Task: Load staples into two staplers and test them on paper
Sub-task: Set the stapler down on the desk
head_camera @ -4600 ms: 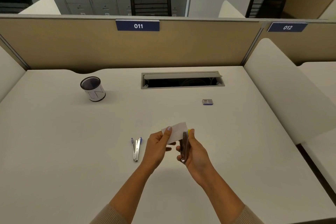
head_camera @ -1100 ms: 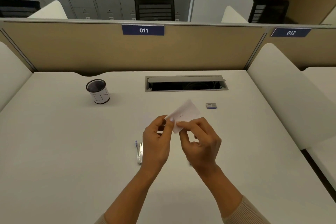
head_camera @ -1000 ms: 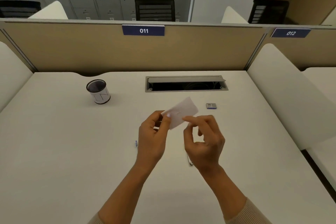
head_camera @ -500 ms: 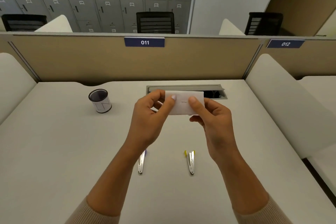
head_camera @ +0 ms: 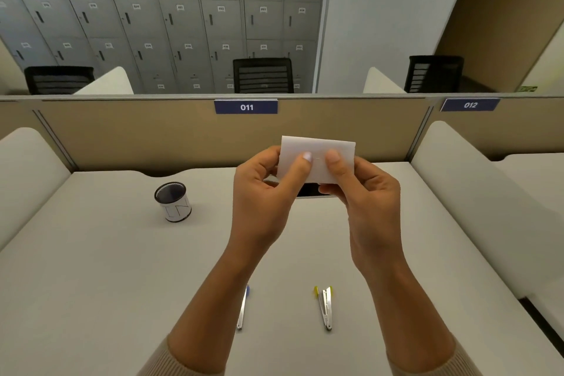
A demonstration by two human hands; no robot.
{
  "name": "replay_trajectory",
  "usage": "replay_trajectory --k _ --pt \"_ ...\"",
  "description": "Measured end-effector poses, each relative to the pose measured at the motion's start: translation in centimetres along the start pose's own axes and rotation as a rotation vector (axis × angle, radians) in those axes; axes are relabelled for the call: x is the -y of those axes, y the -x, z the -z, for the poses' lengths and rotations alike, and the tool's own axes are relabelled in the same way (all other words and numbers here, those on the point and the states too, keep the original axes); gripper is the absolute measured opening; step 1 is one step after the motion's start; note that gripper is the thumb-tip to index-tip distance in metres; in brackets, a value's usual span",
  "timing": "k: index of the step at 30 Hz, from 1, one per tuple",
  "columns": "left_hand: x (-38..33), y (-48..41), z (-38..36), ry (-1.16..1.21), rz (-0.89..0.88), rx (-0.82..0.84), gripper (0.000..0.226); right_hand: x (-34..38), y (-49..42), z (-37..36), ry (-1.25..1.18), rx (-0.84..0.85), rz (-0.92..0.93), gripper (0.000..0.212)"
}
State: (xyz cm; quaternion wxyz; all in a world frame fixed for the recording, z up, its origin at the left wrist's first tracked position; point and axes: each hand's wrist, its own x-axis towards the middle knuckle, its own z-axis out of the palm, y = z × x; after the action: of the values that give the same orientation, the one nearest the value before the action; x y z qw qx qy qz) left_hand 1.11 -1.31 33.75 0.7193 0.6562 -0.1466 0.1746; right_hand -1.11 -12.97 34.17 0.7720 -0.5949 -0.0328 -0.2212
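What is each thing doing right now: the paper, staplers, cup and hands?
paper: held up in the air, faint mark near its middle.
left hand: pinches the paper's left part.
right hand: pinches the paper's right part.
yellow stapler: lies on the desk, untouched.
blue stapler: lies on the desk, partly behind the left forearm.
cup: upright on the desk.

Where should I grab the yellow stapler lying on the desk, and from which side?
Take the yellow stapler at mid-body, pinching across its narrow sides, coming from above. It lies flat on the desk, pointing away from you, with its arms splayed at the yellow end, so the middle likely gives the firmest pinch.
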Motion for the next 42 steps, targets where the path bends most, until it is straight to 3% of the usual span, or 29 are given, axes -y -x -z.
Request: replay_trajectory --k 7,16,25,34,42 --pt "-0.1 -0.4 -0.3 -0.016 -0.028 -0.023 0.025 0.7 -0.2 0.1 0.066 0.028 0.077 0.019" --pt "0.1 -0.6 -0.2 -0.074 -0.042 -0.037 0.039 0.4 -0.7 0.0 0.124 0.031 0.115 0.01" --pt "0.2 -0.5 -0.2 -0.083 -0.062 -0.049 0.036 0.2 -1.1 -0.4 0.153 0.059 0.119 0.008" --pt "-0.2 -0.6 -0.3 0.053 -0.014 -0.015 0.019 -0.1 -1.4 0.2 0.094 0.046 0.026 0.011" --pt "0.4 -0.6 -0.4 0.057 -0.025 -0.028 0.028 -0.3 -1.4 0.2 0.093 0.032 0.06 0.006"
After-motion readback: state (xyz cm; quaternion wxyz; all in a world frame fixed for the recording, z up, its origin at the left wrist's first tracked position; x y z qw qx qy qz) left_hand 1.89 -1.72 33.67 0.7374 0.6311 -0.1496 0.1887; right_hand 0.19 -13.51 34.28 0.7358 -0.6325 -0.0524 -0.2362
